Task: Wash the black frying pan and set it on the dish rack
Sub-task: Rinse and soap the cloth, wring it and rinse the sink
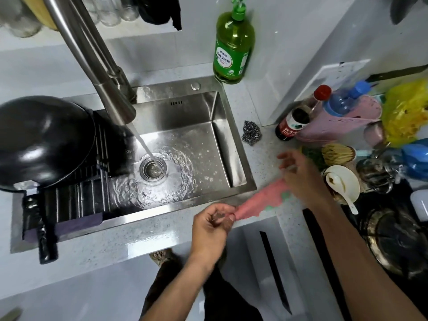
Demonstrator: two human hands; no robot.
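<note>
The black frying pan (41, 142) lies upside down on the dish rack (92, 195) across the left part of the steel sink (215, 126), its black handle (44, 230) pointing toward me. Water runs from the faucet (106, 89) onto the drain (152, 167). A pink cloth (261, 198) is stretched over the counter at the sink's front right corner. My left hand (213, 225) pinches its near end. My right hand (301, 174) holds the far end, blurred, with some fingers spread.
A green dish soap bottle (234, 45) stands behind the sink. A steel wool scrubber (251, 133) lies right of it. The right counter is crowded with a sauce bottle (298, 114), a white bowl with spoon (342, 184), bags and a stove burner (393, 242).
</note>
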